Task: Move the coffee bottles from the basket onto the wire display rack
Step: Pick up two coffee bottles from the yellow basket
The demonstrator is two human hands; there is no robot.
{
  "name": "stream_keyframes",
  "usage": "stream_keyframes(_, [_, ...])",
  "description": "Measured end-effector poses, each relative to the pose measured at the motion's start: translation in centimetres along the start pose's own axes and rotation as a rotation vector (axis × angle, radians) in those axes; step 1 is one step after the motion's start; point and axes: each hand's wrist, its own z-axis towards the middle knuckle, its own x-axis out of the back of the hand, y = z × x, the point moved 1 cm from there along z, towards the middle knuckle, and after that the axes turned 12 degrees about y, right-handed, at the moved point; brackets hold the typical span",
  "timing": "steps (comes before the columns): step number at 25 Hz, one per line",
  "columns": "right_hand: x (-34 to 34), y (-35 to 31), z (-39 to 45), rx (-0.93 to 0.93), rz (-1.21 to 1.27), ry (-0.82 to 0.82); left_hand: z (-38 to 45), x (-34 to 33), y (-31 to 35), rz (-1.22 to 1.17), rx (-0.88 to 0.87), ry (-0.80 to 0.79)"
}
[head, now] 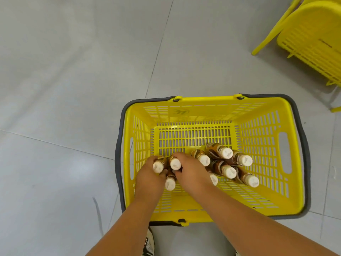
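Left fingers [156,159]: curled round one bottle [158,166], white cap showing between thumb and fingers.
Right fingers [178,156]: curled over a second bottle [175,163], thumb pressed at its near side; the two held bottles stand touching each other.
Left hand [149,179]: at 9 o'clock in the basket, forearm running in from 6 o'clock.
Right hand [191,172]: just beside the left hand, toward the basket's middle, forearm running in from 5 o'clock.
Third bottle [170,183]: between the two hands, at 6 o'clock of the held pair, held by neither as far as can be seen.
Loose bottles [228,171]: a cluster at 3 o'clock of the right hand, white caps, brown labels, leaning and touching one another; one [214,179] partly hidden behind the right wrist.
Basket [203,110]: yellow slotted plastic, grey handles [302,145] folded down along the rim, standing on the floor; holds all the bottles, its far half bare.
Floor [73,89]: pale grey tiles.
Second basket [313,39]: yellow, at 1 o'clock, tipped on its side, well apart from the first.
Shoe [148,244]: at 6 o'clock, between the forearms, partly cut by the frame edge.
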Motion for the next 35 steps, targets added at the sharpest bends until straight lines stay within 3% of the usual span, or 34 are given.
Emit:
stream_keyframes(4, [1.6,-0.6,-1.5,0.035,0.065,0.06,-1.9,1.6,1.3,-0.084,-0.058,0.001])
stream_keyframes(8, [7.3,-3.9,-4.4,0.091,0.214,0.207,-5.2,5.6,4.4,-0.086,-0.183,0.089])
stream_keyframes(19, [34.2,-23.7,-18.3,0.225,0.395,0.517,-18.4,29.8,25.1,-0.316,-0.422,0.253])
stream_keyframes(27, [49.5,-37.0,-29.7,0.29,0.556,0.579,-28.4,46.0,36.8,-0.456,-0.48,0.346])
stream_keyframes(30, [53.7,-40.8,-33.5,0.362,0.61,0.574,-32.4,51.3,39.9,-0.526,-0.532,0.293])
stream_keyframes(35, [60.1,-47.1,-38.9,0.491,0.648,0.525,-38.3,59.7,43.5,-0.529,-0.645,0.383])
